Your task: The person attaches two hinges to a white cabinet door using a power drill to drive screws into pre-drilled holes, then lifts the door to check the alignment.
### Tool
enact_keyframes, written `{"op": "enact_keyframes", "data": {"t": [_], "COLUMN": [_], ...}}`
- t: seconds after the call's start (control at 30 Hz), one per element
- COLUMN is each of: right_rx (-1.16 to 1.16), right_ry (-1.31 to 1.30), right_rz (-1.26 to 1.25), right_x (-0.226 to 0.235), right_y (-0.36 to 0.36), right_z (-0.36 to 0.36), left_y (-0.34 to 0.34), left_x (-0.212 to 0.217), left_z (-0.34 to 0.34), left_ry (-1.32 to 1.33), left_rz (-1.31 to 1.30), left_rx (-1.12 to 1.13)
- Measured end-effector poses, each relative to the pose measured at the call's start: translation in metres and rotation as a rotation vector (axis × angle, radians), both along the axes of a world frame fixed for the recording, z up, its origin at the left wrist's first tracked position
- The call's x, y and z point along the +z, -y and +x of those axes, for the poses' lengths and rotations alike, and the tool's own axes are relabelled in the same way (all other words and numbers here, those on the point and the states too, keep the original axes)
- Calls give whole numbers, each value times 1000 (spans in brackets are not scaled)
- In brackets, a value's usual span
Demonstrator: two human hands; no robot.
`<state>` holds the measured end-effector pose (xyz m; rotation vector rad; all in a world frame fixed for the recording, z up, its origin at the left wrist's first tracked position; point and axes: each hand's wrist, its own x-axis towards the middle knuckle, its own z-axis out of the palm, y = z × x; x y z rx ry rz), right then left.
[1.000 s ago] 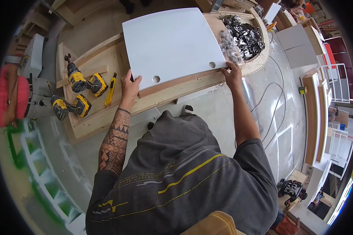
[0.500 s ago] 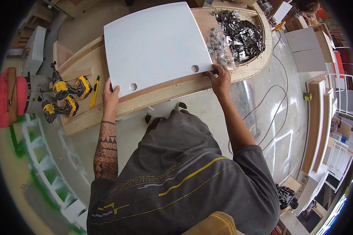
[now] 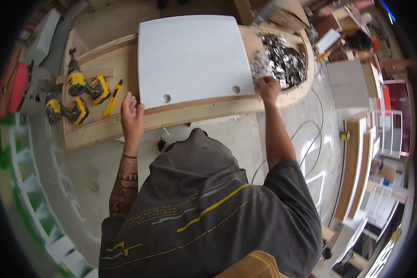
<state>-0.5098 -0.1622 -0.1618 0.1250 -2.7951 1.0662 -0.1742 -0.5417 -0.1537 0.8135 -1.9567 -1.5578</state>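
- Head view: you're bent over a plywood workbench (image 3: pixel 125 127), and the white panel (image 3: pixel 192 58) lies flat on it at twelve o'clock from your chest, two round bored holes along its near edge.
- Your left hand (image 3: pixel 132 116) sits at about ten o'clock, fingers loosely spread, holding nothing, just off the panel's near left corner beside the left hole (image 3: pixel 166 98).
- Your right hand (image 3: pixel 268 88) is at one o'clock, at the panel's near right corner, just past the right hole (image 3: pixel 236 89). Its fingers curl toward the pile of metal hardware (image 3: pixel 280 60); whether they're pinching a piece, you can't tell from here.
- The relation that counts: the hardware lies straight up at twelve o'clock from your right hand, touching or nearly so, so the right hand is far nearer than the left.
- That hardware sits heaped in the bench's rounded end, shiny bagged pieces, at the panel's right edge.
- Over at nine o'clock, yellow cordless drills (image 3: pixel 76 95) and a yellow utility knife (image 3: pixel 112 97) lie on the bench, well apart from both hands.
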Motion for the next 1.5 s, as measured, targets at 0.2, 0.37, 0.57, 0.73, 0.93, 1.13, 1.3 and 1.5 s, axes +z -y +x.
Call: {"op": "enact_keyframes", "data": {"t": [0.2,0.37,0.57,0.73,0.93,1.13,1.3,1.5], "right_rx": [96,663,962,699,668,653,582,276], "right_ry": [-227,184,770,1060,955,834,778,438], "right_rz": [-58,-356,-626,-983,-855,-784,-764,-640], "right_x": [70,94,81,77,60,69,59,44], "right_y": [38,135,188,202,218,230,228,188], "right_z": [52,141,215,245,263,276,263,195], "left_y": [-14,-32,-39,-25,-8,-1,-6,-35], "left_x": [27,85,82,81,70,65,50,111], "left_z": [52,14,11,27,40,36,29,8], "left_ry": [-90,-178,-191,-143,-102,8,-51,-118], "left_rz": [38,-258,-329,-55,282,104,303,157], "left_rx": [-10,-389,-481,-345,-358,-375,-349,-661]}}
